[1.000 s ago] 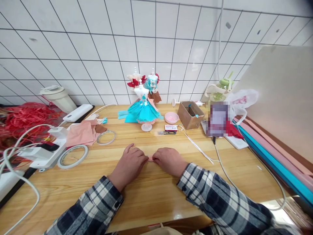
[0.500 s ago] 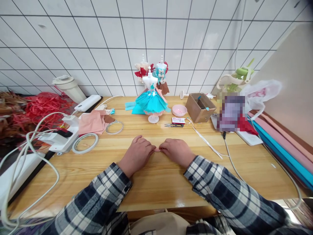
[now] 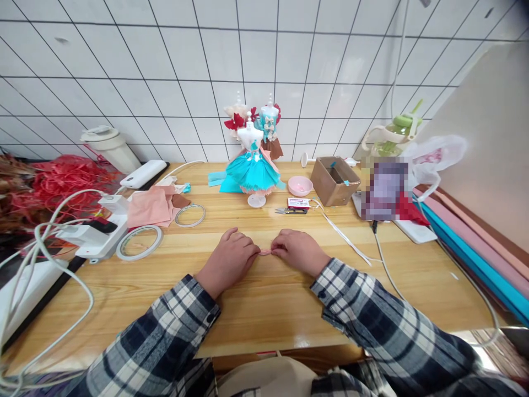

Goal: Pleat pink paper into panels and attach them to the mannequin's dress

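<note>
Between my hands, low over the wooden table, is a small narrow pink strip (image 3: 264,252); whether it is paper or cloth I cannot tell. My left hand (image 3: 232,255) pinches its left end, thumb and forefinger closed. At the right end, the fingertips of my right hand (image 3: 298,249) are closed on the same strip. Behind the hands stands a small white dress form (image 3: 250,132) wearing a turquoise skirt (image 3: 253,170), with two more decorated forms behind it. Thread snips (image 3: 290,211) lie beyond my right hand, beside a small white-and-red packet (image 3: 298,203).
Left on the table (image 3: 264,320) are tape rolls (image 3: 139,242), folded pink sheets (image 3: 151,207) and a power strip (image 3: 103,231) with looping cables. Rightward are a pink bowl (image 3: 300,186), a cardboard box (image 3: 335,182), white ribbon (image 3: 347,237) and a pixelated phone-like object (image 3: 385,190).
The fingertips have parted slightly, and more of the pink strip shows between them. The whole view has shifted a little, so everything sits slightly further left.
</note>
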Available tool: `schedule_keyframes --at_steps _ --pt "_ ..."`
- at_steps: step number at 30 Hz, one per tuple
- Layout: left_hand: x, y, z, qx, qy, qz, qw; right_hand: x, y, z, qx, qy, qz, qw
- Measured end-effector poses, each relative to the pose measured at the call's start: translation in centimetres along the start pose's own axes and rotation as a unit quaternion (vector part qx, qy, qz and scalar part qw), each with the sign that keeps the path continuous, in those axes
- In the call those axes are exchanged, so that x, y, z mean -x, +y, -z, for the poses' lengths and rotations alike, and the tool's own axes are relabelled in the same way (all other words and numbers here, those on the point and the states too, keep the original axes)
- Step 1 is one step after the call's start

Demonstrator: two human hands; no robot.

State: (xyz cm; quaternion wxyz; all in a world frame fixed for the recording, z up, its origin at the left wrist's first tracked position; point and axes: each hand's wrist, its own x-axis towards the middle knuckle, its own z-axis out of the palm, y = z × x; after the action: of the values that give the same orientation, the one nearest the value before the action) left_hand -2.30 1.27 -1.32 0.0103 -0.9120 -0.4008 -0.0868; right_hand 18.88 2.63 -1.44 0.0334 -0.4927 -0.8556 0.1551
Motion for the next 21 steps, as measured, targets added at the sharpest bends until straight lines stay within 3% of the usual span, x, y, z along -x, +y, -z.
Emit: schedule_keyframes --at_steps 5,12,21 --pt "0.1 -0.5 0.0 0.022 0.0 0.001 1.0 -0.1 -0.2 -0.2 0.005 -0.001 -0.009 1.0" --pt "0.5 1.0 0.9 -0.002 0.107 0.024 0.994 0.6 -2.1 -0.2 0.106 0.047 0.03 0.993" --pt "0.3 1.8 0.4 -0.029 0.133 0.045 0.99 0.7 -2.4 -0.3 0.103 0.05 0.035 0.993"
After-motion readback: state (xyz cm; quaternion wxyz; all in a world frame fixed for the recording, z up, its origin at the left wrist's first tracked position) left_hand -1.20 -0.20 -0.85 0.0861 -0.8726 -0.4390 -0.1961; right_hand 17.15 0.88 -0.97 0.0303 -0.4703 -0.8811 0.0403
